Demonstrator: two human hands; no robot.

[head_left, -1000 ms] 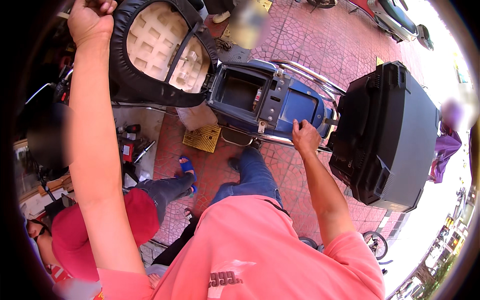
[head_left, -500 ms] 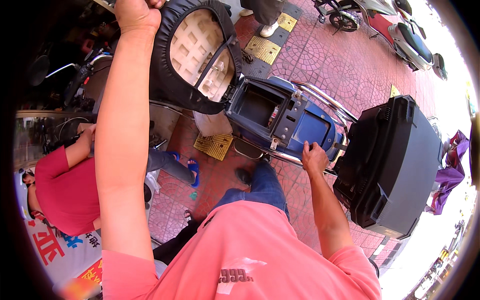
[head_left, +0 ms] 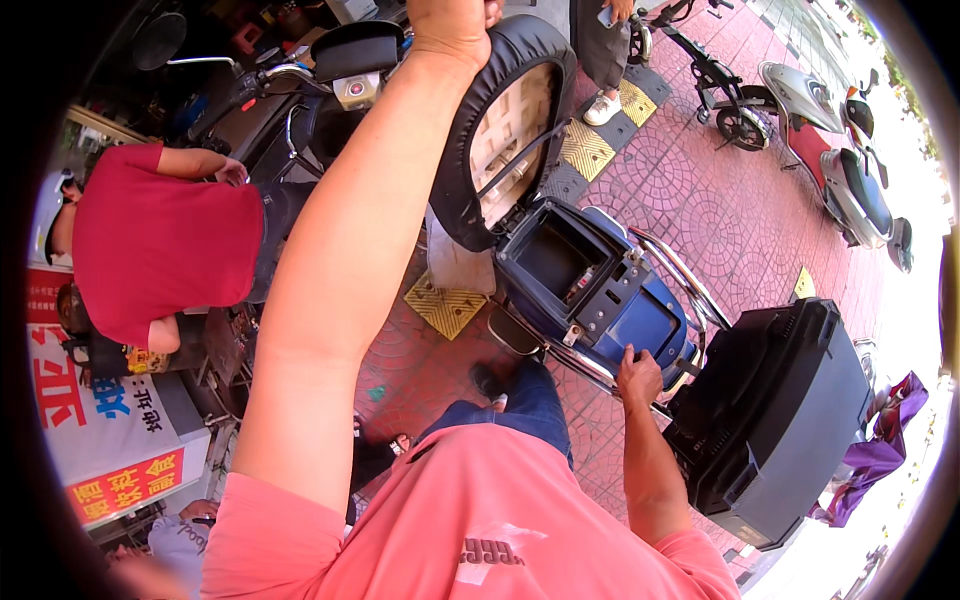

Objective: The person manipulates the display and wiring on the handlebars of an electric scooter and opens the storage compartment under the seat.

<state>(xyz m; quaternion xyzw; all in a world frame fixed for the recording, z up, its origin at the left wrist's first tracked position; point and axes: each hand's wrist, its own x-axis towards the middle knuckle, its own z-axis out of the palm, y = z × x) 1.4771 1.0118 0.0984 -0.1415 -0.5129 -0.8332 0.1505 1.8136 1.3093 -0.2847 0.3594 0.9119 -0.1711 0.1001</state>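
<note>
A scooter stands in front of me with its black seat (head_left: 505, 120) tipped up, its pale moulded underside showing. Behind the hinge lies an uncovered black storage well (head_left: 550, 255), and a blue rear panel (head_left: 632, 325) continues toward a large black top box (head_left: 790, 420). My left hand (head_left: 452, 28) reaches past the raised seat at the top edge. Its fingers are curled, but the picture cuts off whatever they hold. My right hand (head_left: 640, 378) is closed at the panel's near side, around the chrome rear rail (head_left: 588, 368), thumb against the blue panel.
A person in a dark red shirt (head_left: 165, 225) bends beside a parked motorbike (head_left: 355, 90) at left. Someone with white shoes (head_left: 602, 108) stands beyond the seat by a yellow-black ramp (head_left: 588, 150). More scooters (head_left: 840, 165) are parked at far right; a signboard (head_left: 110, 400) stands lower left.
My view has swung, so the scooter appears farther right and lower. The raised seat shows more edge-on. My hands keep their places on the scooter; the person in red has shifted.
</note>
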